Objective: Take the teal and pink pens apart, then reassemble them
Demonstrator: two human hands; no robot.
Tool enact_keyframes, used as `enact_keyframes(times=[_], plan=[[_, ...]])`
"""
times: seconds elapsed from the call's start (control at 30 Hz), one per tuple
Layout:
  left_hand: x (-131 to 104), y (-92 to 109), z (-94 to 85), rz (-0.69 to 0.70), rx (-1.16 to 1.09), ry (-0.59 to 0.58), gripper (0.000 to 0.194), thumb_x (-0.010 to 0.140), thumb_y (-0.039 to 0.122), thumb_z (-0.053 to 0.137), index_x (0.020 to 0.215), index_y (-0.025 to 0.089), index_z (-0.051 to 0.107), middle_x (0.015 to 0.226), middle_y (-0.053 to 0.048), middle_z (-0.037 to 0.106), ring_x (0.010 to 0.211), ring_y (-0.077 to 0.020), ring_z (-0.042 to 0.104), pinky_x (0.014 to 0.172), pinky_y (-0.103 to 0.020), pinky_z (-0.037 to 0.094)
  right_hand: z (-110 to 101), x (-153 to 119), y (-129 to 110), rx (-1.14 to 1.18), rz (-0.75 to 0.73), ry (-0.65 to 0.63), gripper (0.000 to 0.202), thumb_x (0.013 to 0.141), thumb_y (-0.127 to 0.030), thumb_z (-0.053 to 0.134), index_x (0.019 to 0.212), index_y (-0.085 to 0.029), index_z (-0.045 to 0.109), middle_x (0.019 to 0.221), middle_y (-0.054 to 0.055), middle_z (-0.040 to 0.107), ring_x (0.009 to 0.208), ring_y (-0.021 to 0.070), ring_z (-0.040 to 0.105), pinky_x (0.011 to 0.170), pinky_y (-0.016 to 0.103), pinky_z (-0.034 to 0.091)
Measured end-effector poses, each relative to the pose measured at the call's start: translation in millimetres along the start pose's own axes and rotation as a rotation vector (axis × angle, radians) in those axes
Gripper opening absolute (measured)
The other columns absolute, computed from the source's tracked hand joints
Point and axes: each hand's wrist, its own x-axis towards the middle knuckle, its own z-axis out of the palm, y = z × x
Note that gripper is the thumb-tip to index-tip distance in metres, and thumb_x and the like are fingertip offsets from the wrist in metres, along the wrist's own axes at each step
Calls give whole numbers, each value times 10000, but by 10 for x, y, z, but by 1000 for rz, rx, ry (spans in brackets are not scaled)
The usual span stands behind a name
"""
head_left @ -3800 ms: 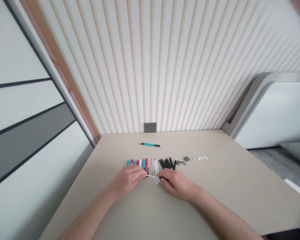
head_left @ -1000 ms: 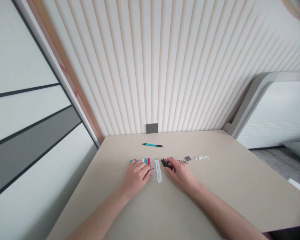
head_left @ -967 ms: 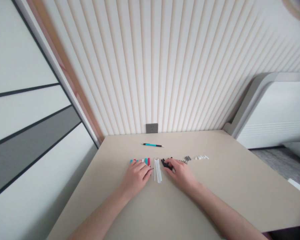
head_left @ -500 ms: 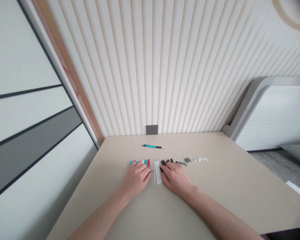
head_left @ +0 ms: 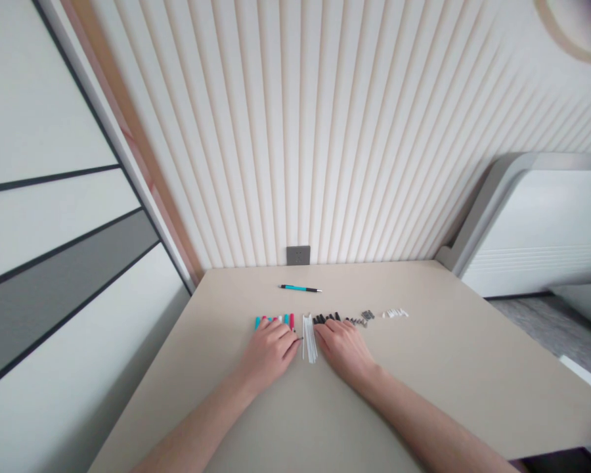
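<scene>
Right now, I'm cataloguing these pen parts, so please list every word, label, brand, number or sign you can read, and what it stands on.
No text is readable anywhere.
Blue-and-black pen: too small to tell whether it bears any print.
Coloured barrels and black parts: too small and partly covered by the hands.
Wall socket: no legible lettering.

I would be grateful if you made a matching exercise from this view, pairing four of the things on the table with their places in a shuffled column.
Things
1. Blue-and-black pen
2. Long white rods
3. Black pieces
4. Small white pieces

Places
A. Between the left hand and the right hand
B. Farthest right of the four
C. Nearest the wall
D. At the right hand's fingers

Pairs: 1-C, 2-A, 3-D, 4-B
</scene>
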Motion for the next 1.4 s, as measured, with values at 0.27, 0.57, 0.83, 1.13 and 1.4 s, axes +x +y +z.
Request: enact_keyframes(times=[0.27,0.57,0.83,1.13,1.4], plan=[[1,-8,5,62,-22,12,219,954,255,507,780,197,625,734,-17,596,772,-187,537,804,-361,383,-136,-44,-64,220,-244,62,246,988,-277,410,1090,-215,625,841,48,621,774,162,573,716,286,384],[-10,-10,49,110,-61,43,223,971,238,472,838,189,644,734,-19,592,760,-182,524,798,-356,390,-138,-50,-20,249,-261,86,258,1000,-317,419,963,-207,650,807,40,641,764,157,574,713,288,358],[1,1,29,116,-108,49,190,964,259,489,874,192,643,766,-25,622,768,-177,557,788,-341,404,-137,-12,24,197,-251,53,220,983,-279,452,901,-206,643,781,22,645,747,146,579,708,285,334],[-13,-198,-43,-8,-150,72,216,957,219,462,833,189,635,769,-23,631,760,-166,576,769,-321,407,-368,-112,1063,34,534,44,208,919,-283,499,837,-205,673,825,40,676,758,180,616,657,267,359],[-44,-373,-51,-93,-157,53,221,961,251,452,846,189,629,787,-26,638,783,-172,577,759,-313,408,-316,-171,1262,-21,635,-114,201,871,-248,502,813,-197,687,891,71,693,807,195,634,633,266,355]])
